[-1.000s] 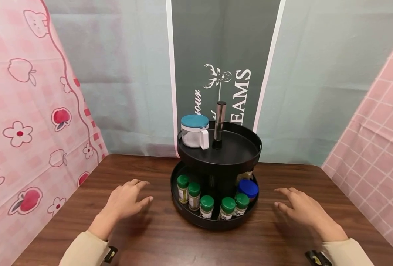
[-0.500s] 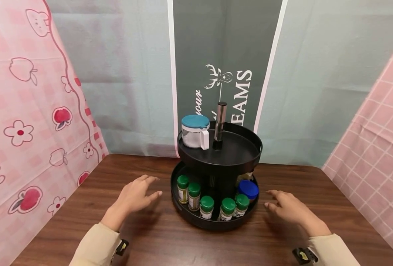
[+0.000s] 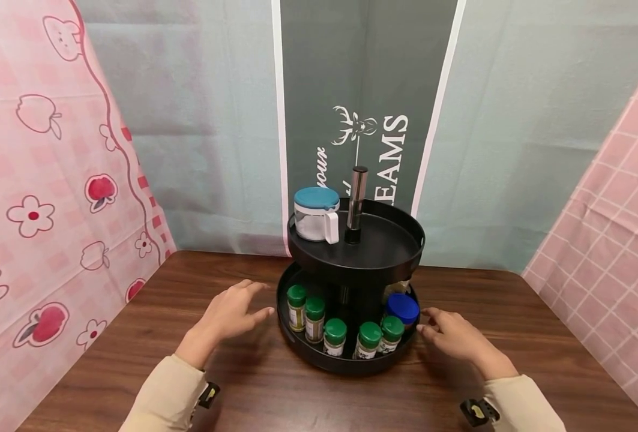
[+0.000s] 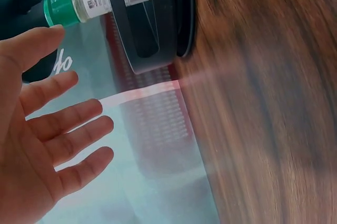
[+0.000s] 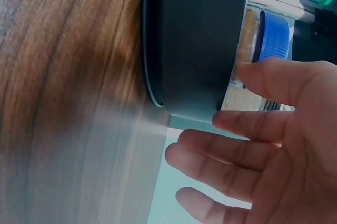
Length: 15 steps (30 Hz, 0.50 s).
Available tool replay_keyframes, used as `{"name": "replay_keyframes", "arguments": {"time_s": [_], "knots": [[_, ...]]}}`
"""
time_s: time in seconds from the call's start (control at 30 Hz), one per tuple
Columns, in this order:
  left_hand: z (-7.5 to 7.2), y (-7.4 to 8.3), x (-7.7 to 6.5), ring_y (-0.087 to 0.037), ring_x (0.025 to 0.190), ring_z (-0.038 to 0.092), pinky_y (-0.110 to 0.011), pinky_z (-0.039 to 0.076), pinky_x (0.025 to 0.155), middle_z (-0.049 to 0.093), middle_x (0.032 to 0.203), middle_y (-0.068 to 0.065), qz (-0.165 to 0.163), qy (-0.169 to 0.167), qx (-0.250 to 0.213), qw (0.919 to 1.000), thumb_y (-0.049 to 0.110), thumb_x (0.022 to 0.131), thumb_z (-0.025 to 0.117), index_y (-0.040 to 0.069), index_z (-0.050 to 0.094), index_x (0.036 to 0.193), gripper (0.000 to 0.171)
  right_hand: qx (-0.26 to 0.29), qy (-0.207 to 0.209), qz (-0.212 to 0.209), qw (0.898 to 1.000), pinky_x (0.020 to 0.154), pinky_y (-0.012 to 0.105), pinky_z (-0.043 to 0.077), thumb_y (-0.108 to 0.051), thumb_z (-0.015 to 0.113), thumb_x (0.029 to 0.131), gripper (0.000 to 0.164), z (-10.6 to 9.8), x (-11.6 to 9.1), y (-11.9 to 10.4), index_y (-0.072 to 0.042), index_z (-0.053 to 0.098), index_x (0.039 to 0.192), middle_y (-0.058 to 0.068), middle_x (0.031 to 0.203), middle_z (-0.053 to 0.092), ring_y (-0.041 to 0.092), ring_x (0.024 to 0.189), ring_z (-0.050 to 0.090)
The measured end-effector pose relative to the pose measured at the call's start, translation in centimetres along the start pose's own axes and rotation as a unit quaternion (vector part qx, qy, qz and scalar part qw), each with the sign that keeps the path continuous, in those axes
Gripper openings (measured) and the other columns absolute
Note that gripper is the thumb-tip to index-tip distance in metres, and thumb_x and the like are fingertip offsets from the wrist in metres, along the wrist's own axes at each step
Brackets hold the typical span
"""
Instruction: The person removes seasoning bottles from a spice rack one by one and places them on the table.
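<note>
Room: pale grey-green backdrop cloth (image 3: 200, 150) behind, with a dark panel (image 3: 319, 72) carrying white lettering and a deer head. Pink fruit-and-flower cloth (image 3: 32, 168) on the left, pink grid cloth (image 3: 610, 204) on the right.

Tabletop (image 3: 308, 405): dark wood grain, slight sheen.

Black two-tier rack (image 3: 351, 271): stands upright on the tabletop, roughly mid, between the hands. Looks like a turntable; can't confirm. If it does spin, a one-sided shove would swing it. A hard or uneven lift could tilt it, since nothing visible anchors it.

Left hand (image 3: 227, 318): grip spread, holding nothing, just beside the lower tier (image 3: 346, 365), a visible gap left. Right hand (image 3: 456, 339): grip spread too, thumb and fingertips right by the rim; contact unclear. If the hands make contact unevenly, expect a sideways push.

Canister (image 3: 315, 216), teal lid: upright on the upper tier, left of the metal post (image 3: 356, 198). High and off-centre, so likely first to slide if jerked.

Blue-capped jar (image 3: 402, 308): lower tier, right side. Right thumb could knock it if it hooks inside the rim.

Green-capped jars (image 3: 315, 318): five along the lower front, loose-looking; a sudden stop could topple them.
</note>
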<state>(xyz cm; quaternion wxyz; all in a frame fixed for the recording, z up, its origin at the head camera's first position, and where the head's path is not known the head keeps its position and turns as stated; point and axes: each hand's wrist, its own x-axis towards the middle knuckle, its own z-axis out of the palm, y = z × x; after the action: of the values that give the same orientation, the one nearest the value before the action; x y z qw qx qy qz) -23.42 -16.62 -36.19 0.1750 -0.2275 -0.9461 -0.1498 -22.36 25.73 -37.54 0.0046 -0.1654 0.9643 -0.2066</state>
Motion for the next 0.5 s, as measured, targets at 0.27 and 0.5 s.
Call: {"name": "replay_keyframes", "arguments": {"time_s": [0.27, 0.5], "knots": [[0.1, 0.7, 0.3, -0.026, 0.090, 0.058, -0.048, 0.050, 0.070, 0.060, 0.106, -0.010, 0.012, -0.001, -0.010, 0.9999, 0.041, 0.078, 0.065, 0.009, 0.061, 0.113, 0.048, -0.014, 0.020, 0.032, 0.999, 0.064, 0.045, 0.050, -0.023, 0.055, 0.087, 0.044, 0.5, 0.4, -0.2, 0.010, 0.052, 0.117, 0.011, 0.087, 0.065, 0.022, 0.076, 0.059], [0.2, 1.4, 0.6, -0.023, 0.094, 0.057, -0.046, 0.050, 0.074, 0.060, 0.109, -0.009, 0.022, -0.003, -0.026, 0.9994, 0.037, 0.078, 0.066, 0.011, 0.060, 0.113, 0.044, -0.006, 0.046, 0.064, 0.997, 0.055, 0.039, 0.046, -0.018, 0.055, 0.084, 0.043, 0.9, 0.8, -0.8, 0.012, 0.052, 0.115, 0.005, 0.072, 0.061, 0.016, 0.061, 0.053]]}}
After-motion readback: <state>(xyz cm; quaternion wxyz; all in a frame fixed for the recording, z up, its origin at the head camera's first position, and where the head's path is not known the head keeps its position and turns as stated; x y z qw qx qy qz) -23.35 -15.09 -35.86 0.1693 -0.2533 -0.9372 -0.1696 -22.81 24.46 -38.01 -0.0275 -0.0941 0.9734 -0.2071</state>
